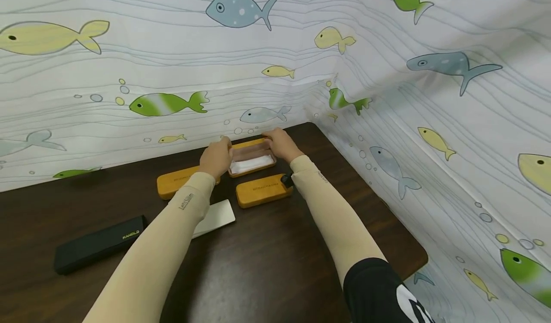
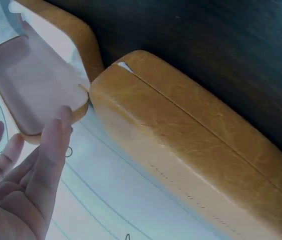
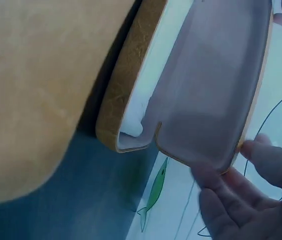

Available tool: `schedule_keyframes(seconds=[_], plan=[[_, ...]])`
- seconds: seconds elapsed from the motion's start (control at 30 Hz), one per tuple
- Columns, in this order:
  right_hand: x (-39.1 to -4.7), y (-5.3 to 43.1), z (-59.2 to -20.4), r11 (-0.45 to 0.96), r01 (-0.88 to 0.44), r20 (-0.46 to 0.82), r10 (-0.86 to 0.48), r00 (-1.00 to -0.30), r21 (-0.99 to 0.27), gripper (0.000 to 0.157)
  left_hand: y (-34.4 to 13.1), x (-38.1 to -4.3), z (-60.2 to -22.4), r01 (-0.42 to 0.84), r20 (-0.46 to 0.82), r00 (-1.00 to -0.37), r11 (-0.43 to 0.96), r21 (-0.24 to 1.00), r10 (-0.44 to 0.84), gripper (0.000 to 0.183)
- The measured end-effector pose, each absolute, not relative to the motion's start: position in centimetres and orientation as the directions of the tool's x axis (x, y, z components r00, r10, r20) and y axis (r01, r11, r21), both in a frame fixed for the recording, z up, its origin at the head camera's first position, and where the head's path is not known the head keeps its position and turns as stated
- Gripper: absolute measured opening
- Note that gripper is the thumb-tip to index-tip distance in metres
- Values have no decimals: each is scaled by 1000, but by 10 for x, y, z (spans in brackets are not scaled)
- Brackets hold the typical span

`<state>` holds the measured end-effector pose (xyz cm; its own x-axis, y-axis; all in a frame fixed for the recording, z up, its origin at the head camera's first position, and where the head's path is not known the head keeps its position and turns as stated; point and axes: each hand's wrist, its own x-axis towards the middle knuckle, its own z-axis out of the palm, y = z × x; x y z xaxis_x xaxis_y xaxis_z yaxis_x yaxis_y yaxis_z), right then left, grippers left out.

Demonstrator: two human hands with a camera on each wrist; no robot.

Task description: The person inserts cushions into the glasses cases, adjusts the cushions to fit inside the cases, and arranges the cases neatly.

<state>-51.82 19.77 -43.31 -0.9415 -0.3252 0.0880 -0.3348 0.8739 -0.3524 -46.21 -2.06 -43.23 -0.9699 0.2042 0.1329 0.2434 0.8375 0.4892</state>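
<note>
An opened tan leather-look glasses case point(image 1: 253, 172) lies by the table's back edge, its pinkish-grey lined lid point(image 3: 210, 95) tilted up. A white cloth point(image 1: 254, 163) lies in its bottom half. My left hand point(image 1: 216, 157) grips the lid's left corner with its fingertips. At the opposite corner my right hand point(image 1: 282, 144) holds the lid between thumb and fingers, plain in the right wrist view. Two closed tan glasses cases are close by: one point(image 1: 176, 182) beside my left hand, partly behind the arm, another point(image 1: 262, 190) in front of the opened one.
On the dark wooden table point(image 1: 267, 246), a long black case point(image 1: 101, 244) with yellow lettering lies at left. A flat white object point(image 1: 217, 217) is partly hidden by my left forearm. White fish-print curtains point(image 1: 172, 64) rise behind the table and along its right side.
</note>
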Motion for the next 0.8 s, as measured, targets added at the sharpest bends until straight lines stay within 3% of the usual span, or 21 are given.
schedule_keyframes(seconds=[0.23,0.8], plan=[[-519,199,-439,875,-266,72,-259,-963,-404,21,-17,-469,-441,241,148,-970,849,470,193,8],[-521,199,-445,867,-280,35,-292,-956,-412,14,-19,-469,-447,202,147,-978,844,496,147,14]])
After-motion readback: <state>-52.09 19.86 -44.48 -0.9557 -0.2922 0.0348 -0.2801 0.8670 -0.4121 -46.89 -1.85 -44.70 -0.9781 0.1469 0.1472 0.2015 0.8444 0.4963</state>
